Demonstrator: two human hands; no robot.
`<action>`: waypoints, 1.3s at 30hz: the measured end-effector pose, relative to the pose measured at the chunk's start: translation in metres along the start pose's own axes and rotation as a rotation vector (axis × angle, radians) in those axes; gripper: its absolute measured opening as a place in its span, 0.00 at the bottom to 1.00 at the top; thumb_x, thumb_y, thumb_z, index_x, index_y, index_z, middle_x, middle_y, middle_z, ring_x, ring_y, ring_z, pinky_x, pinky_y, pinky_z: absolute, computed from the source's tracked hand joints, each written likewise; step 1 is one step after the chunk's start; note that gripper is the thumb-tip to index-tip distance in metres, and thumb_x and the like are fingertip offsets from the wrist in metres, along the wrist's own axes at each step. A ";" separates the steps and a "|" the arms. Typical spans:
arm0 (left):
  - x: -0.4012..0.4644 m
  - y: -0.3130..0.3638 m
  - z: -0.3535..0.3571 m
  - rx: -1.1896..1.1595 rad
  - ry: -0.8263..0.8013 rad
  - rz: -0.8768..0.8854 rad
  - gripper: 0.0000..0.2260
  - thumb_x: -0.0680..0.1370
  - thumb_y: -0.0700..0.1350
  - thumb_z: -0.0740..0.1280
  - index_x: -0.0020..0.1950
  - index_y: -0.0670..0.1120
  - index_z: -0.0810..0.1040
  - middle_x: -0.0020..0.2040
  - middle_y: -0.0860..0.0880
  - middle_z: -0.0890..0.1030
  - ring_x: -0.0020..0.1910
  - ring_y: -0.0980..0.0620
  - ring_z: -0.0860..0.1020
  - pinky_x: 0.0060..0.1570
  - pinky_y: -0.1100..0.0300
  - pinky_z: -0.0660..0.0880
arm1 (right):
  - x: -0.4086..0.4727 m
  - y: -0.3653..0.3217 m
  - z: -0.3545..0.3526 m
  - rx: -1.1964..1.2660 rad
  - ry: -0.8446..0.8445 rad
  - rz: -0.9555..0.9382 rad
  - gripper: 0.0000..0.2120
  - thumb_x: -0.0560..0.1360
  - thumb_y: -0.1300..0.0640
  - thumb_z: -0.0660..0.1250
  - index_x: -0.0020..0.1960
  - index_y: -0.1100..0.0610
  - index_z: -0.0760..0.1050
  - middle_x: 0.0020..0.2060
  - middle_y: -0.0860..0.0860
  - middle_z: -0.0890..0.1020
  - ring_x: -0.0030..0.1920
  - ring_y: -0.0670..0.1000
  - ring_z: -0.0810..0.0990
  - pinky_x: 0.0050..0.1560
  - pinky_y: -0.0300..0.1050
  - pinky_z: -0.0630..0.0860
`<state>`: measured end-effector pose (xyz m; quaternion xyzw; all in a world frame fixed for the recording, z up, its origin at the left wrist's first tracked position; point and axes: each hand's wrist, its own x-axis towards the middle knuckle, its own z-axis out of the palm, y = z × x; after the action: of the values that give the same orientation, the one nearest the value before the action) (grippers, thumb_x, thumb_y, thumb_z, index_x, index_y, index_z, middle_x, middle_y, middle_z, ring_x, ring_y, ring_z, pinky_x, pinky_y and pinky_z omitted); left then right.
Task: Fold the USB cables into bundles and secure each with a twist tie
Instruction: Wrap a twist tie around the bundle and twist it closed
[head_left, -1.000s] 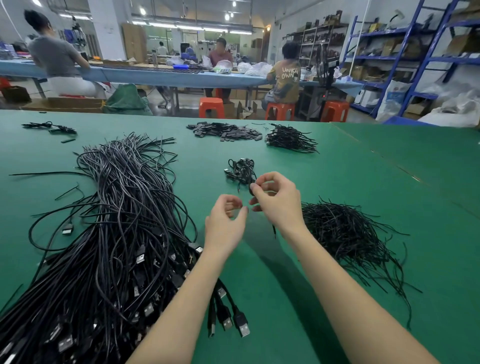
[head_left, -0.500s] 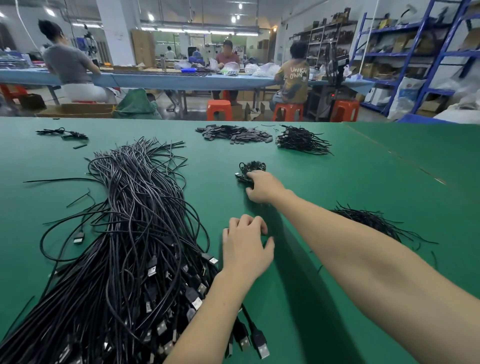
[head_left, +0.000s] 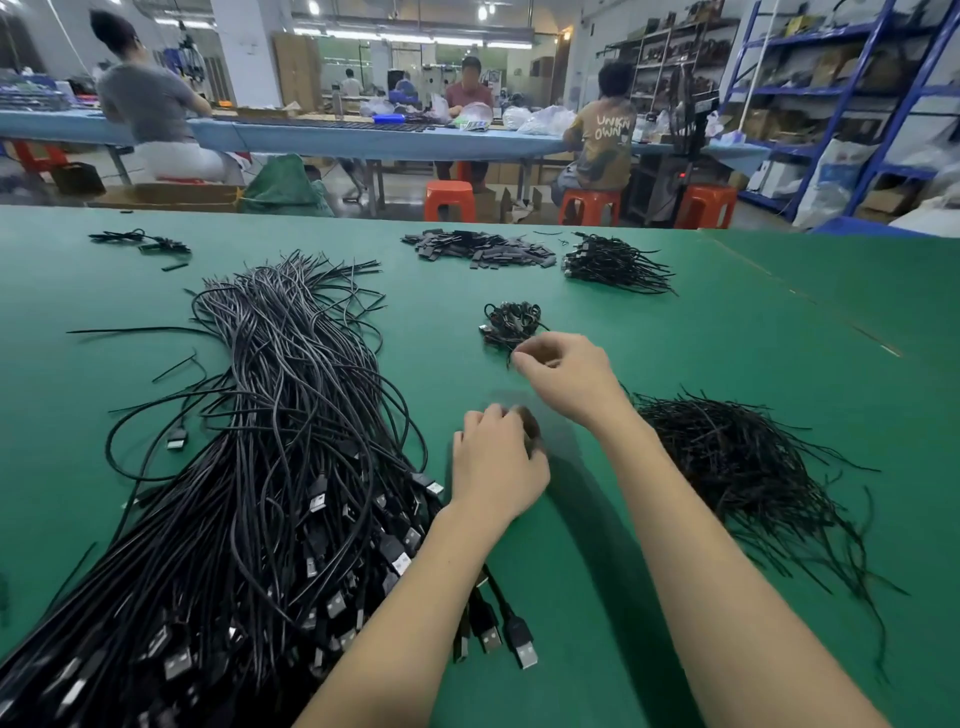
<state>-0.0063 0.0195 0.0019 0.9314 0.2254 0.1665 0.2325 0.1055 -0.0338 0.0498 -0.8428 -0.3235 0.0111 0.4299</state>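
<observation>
A big heap of loose black USB cables (head_left: 270, 467) covers the left of the green table (head_left: 727, 338), plugs toward me. Black twist ties (head_left: 737, 467) lie in a pile on the right. A small heap of finished cable bundles (head_left: 511, 325) sits in the middle. My right hand (head_left: 566, 379) hovers just in front of that heap, fingers loosely curled, with nothing plainly in them. Beside the cable heap, my left hand (head_left: 498, 467) rests on the table with its fingers curled under, and I see nothing in it.
Farther back lie a pile of small flat black parts (head_left: 478, 249), a pile of short cables (head_left: 613, 262) and a few stray pieces (head_left: 150, 241) at the far left. Beyond the table are seated people, orange stools (head_left: 449, 200) and blue shelving (head_left: 831, 104).
My right hand stretched out to the bundle heap and has now drawn back a little toward me. My left hand dropped onto the table beside the cables and stays there.
</observation>
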 end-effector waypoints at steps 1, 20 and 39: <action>0.000 0.002 -0.003 -0.084 0.007 -0.020 0.08 0.79 0.43 0.60 0.56 0.48 0.76 0.57 0.46 0.76 0.60 0.42 0.71 0.58 0.49 0.69 | -0.012 0.005 -0.002 0.067 0.046 0.042 0.04 0.76 0.52 0.69 0.45 0.47 0.82 0.38 0.39 0.83 0.38 0.33 0.79 0.41 0.25 0.70; -0.001 0.027 -0.065 -0.145 0.170 0.241 0.09 0.80 0.55 0.64 0.45 0.52 0.77 0.45 0.57 0.81 0.50 0.52 0.75 0.57 0.49 0.73 | -0.084 -0.035 0.025 -0.207 -0.700 -0.163 0.26 0.81 0.62 0.65 0.77 0.57 0.65 0.76 0.54 0.68 0.77 0.54 0.64 0.74 0.43 0.58; 0.004 -0.021 -0.090 -0.367 -0.309 0.113 0.24 0.83 0.63 0.52 0.46 0.55 0.85 0.47 0.63 0.85 0.53 0.66 0.79 0.60 0.64 0.67 | -0.060 -0.009 -0.093 0.442 -0.399 0.035 0.10 0.81 0.56 0.67 0.48 0.60 0.84 0.32 0.51 0.82 0.29 0.46 0.76 0.28 0.34 0.72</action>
<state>-0.0472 0.0706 0.0670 0.8990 0.1005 0.0730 0.4200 0.0813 -0.1301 0.0997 -0.7153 -0.3767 0.2542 0.5308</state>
